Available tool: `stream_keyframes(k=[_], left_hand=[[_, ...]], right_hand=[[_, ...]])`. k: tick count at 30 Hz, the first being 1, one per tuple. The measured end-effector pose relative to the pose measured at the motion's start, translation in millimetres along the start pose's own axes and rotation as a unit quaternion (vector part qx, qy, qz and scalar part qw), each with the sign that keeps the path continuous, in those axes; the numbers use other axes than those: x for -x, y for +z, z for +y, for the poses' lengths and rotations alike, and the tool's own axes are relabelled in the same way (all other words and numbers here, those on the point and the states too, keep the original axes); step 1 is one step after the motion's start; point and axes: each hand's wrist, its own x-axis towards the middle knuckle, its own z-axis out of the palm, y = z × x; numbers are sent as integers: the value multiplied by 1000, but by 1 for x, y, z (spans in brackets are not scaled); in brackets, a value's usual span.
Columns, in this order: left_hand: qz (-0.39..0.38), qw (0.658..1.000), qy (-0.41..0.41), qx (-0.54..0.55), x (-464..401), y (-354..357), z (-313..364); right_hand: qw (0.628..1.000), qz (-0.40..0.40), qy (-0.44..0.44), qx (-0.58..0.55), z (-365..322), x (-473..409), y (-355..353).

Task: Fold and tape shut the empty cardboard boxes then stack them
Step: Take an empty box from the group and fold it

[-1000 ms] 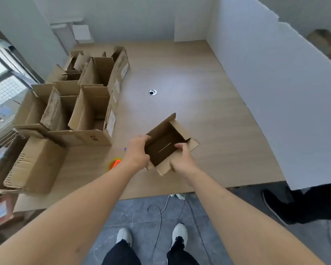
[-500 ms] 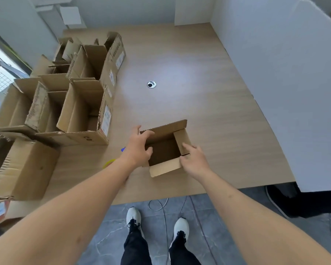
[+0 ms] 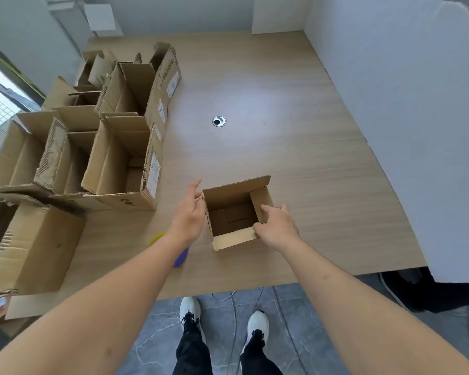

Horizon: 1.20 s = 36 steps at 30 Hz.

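Surface: a light wood-grain table (image 3: 295, 163) is carrying everything.
Near centre: a small open cardboard box (image 3: 236, 213) is standing upright on it, flaps raised.
Left side: a cluster of larger open boxes (image 3: 119, 147) is sitting from near to far.
Near left: a big closed carton (image 3: 33, 247) is overhanging the edge.
Centre: a round metal grommet (image 3: 218, 121) is sitting in the top.
Near edge: a purple and yellow item (image 3: 180, 258) is lying partly hidden.

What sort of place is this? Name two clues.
Probably an office or packing room: a long pale wooden table with a metal cable grommet, white partition panels, and many open brown cardboard boxes.
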Motion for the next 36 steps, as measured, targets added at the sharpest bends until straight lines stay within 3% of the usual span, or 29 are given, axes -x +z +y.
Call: stream_keyframes(k=[5,15,19,22,24,30,33,36], left_hand=[[-27,997,-66,36,-9,0,-4],[17,989,-33,-146,-32,11,-2],[-39,971,64,-225,-32,13,3],[-75,957,97,-261,-33,11,1],[-111,954,98,-262,-34,10,-4],[-186,974,14,-128,-32,1,-1],[-237,947,36,-215,-28,-4,-4],[-218,932,92,-274,-25,0,-11]], right_hand=[[1000,1,-6,13,-4,-2,1],[1000,5,-5,-14,-12,-7,-17],[994,75,-11,-75,-21,-9,-25],[995,50,-41,-72,-20,-12,-23],[996,15,-51,-65,-16,-15,-22],[997,-30,-77,-1,-9,-18,-20],[996,-13,-76,52,-9,-22,-15],[994,26,-61,83,-16,-26,-9]])
